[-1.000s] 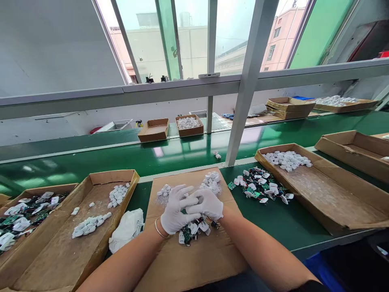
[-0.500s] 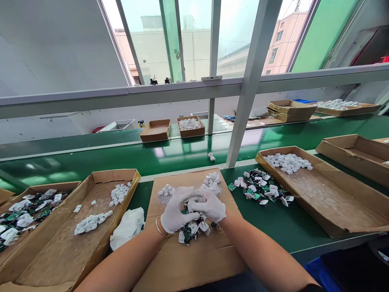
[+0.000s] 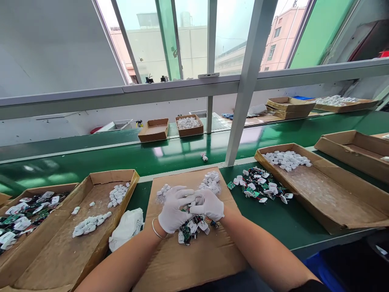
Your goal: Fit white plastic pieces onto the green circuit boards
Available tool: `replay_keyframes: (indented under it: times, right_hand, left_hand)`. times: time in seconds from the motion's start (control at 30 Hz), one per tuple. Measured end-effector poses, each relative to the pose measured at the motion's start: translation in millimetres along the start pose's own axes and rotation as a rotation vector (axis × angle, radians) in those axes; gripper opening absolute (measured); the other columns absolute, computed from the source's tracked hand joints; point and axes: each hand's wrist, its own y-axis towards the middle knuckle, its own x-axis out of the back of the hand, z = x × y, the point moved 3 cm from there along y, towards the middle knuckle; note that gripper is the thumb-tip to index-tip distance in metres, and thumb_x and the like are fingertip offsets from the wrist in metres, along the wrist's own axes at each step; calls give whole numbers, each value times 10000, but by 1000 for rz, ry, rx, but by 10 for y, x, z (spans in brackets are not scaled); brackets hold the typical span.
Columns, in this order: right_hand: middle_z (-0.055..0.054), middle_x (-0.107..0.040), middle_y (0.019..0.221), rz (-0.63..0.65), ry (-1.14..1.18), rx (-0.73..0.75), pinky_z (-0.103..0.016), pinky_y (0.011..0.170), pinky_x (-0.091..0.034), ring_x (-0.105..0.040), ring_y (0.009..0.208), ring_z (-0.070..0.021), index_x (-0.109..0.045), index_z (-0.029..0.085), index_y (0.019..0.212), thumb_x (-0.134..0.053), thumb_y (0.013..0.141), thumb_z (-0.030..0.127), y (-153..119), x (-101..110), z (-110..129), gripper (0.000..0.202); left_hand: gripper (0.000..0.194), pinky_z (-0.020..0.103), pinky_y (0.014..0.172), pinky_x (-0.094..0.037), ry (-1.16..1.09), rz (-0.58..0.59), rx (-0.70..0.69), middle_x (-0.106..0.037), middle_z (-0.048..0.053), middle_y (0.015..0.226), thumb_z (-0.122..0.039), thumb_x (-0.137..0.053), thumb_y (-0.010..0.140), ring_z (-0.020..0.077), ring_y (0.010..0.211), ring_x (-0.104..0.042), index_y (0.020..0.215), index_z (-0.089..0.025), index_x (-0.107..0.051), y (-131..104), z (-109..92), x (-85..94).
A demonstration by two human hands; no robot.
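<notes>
parts heap [image 3: 193, 231]: white, green, jumbled | left hand [image 3: 175, 209], right hand [image 3: 209, 204]: curled, grip unclear

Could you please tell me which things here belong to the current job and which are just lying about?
Likely in the work:
- left hand and right hand, gloved
- circuit boards under them
- small white parts on the cardboard sheet

Apparently lying about:
- crumpled white cloth beside the sheet
- lone piece on the green belt
</notes>
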Motion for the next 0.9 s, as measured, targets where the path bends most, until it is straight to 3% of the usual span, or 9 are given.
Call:
replay_keyframes:
  times: [0.23, 0.4, 0.63, 0.8, 0.9]
  right_hand:
    - [-78, -702, 834, 88, 142, -3, -319, 710, -525, -654, 797, -203, -686, 116, 904, -790, 625, 337, -5, 34, -32, 370]
    - [-54, -705, 796, 8, -14, 14, -315, 706, -524, -650, 794, -205, -695, 136, 881, -787, 616, 309, 6, -35, 57, 329]
    - [-49, -694, 764, 53, 52, 48, -314, 695, -518, -642, 792, -202, -691, 126, 851, -739, 656, 315, 20, 34, -33, 276]
    - [-25, -679, 713, -52, -65, 100, -300, 665, -501, -607, 692, -171, -684, 152, 748, -724, 628, 217, 27, 13, 47, 142]
    - [-36, -690, 744, -28, 20, 86, -309, 698, -509, -619, 711, -173, -694, 147, 791, -733, 629, 214, 31, 43, 9, 180]
  left_hand:
    - [342, 432, 916, -467, -93, -32, 39, -708, 37, 1064, -333, -794, 681, 242, 1009, -595, 1016, -301, -731, -21, 75, -16]
    - [278, 439, 911, -479, -82, -20, 88, -713, 38, 1050, -277, -758, 689, 240, 978, -620, 966, -297, -748, -38, 49, -49]
    - [285, 433, 887, -495, -74, -8, 68, -719, 52, 1039, -329, -772, 697, 250, 981, -625, 978, -289, -748, -32, 73, -65]
    - [290, 447, 879, -492, -30, 0, 39, -708, 59, 1081, -323, -730, 755, 256, 995, -615, 1044, -295, -728, -50, 74, -86]
    - [310, 440, 883, -492, -56, 15, 28, -697, 64, 1103, -328, -737, 760, 257, 1014, -609, 1067, -292, -719, -50, 102, -92]
